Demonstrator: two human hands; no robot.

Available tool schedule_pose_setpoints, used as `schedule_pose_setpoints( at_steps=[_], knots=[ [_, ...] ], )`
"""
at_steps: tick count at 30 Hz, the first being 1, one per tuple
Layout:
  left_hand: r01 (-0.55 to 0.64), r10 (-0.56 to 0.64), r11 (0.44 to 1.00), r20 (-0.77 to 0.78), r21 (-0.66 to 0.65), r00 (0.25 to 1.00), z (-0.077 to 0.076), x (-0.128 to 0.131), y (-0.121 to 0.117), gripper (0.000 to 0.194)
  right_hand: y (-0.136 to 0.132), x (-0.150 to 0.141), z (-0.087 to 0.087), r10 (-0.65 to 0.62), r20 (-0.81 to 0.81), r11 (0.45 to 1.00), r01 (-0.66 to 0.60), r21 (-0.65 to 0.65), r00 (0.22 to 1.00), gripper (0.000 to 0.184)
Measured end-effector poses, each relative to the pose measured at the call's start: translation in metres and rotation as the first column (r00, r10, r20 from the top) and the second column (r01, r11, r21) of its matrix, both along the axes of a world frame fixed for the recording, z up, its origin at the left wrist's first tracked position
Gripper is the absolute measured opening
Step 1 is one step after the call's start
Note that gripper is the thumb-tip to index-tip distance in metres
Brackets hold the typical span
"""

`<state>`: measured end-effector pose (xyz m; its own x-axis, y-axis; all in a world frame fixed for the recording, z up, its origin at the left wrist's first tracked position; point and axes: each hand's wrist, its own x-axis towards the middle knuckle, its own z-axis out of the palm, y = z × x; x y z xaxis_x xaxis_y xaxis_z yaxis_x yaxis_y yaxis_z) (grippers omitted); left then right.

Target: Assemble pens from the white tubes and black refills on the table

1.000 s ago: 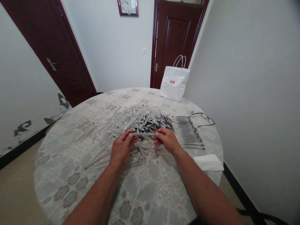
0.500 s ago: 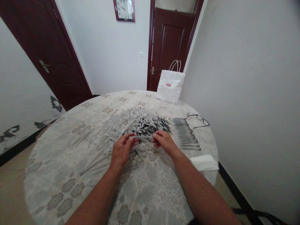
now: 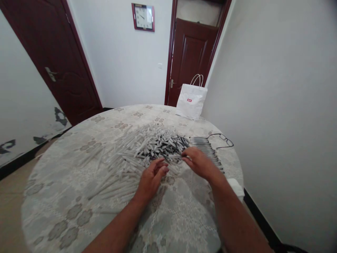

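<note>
My right hand (image 3: 196, 161) is closed in a pinch at the right edge of the pile. A slim grey pen (image 3: 178, 157) sticks out leftward from its fingertips, partly lost against the parts behind. Below the pile's front, my left hand (image 3: 154, 175) holds nothing, its thumb and fingers a little apart. Between and beyond the hands lies a heap of whitish pen caps (image 3: 155, 135), with dark thin pieces (image 3: 164, 149) among them. Long translucent pen barrels (image 3: 113, 175) spread to the left. A row of pens (image 3: 201, 143) lies side by side on the right, partly hidden by my right hand.
The round table has a patterned cloth (image 3: 65, 189). Black-framed glasses (image 3: 223, 140) lie past the pen row. A white paper bag (image 3: 191, 102) stands at the back right. White folded material (image 3: 236, 188) sits by the right edge, partly behind my forearm.
My hands have parted: the right moved rightward with the pen, and the left let go of it and came down toward me. The view has tilted slightly up.
</note>
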<state>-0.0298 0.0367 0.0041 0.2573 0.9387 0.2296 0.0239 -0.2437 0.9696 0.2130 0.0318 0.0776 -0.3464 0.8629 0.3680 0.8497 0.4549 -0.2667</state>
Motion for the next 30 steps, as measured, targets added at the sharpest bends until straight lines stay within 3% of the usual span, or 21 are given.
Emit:
schedule_pose_setpoints(
  at_steps=[3, 5, 7, 10, 15, 21, 30],
  knots=[
    [0.108, -0.021, 0.956, -0.305, 0.272, 0.952, -0.013, 0.008, -0.010, 0.023, 0.014, 0.056, 0.003, -0.236, 0.087, 0.971, 0.232, 0.055, 0.968, 0.015],
    [0.277, -0.046, 0.859, -0.474, 0.431, 0.879, -0.020, 0.012, -0.015, 0.018, 0.028, 0.090, -0.002, -0.402, 0.228, 0.914, 0.404, 0.039, 0.887, 0.018],
    [0.395, -0.035, 0.759, -0.573, 0.517, 0.819, -0.026, 0.016, -0.017, 0.016, 0.042, 0.115, -0.011, -0.484, 0.387, 0.853, 0.522, 0.008, 0.785, 0.022],
    [0.440, 0.027, 0.695, -0.632, 0.569, 0.775, -0.031, 0.019, -0.017, 0.014, 0.060, 0.132, -0.028, -0.496, 0.449, 0.828, 0.561, -0.015, 0.743, 0.024],
    [0.462, 0.085, 0.659, -0.668, 0.594, 0.739, -0.030, 0.019, -0.016, 0.017, 0.082, 0.136, -0.044, -0.480, 0.495, 0.824, 0.566, -0.031, 0.724, 0.027],
    [0.466, 0.107, 0.659, -0.686, 0.591, 0.719, -0.032, 0.020, -0.017, 0.015, 0.098, 0.138, -0.052, -0.438, 0.531, 0.843, 0.537, -0.038, 0.725, 0.027],
    [0.466, 0.100, 0.668, -0.691, 0.580, 0.716, -0.029, 0.020, -0.017, 0.017, 0.093, 0.132, -0.053, -0.468, 0.535, 0.834, 0.551, 0.005, 0.704, 0.026]
  ],
)
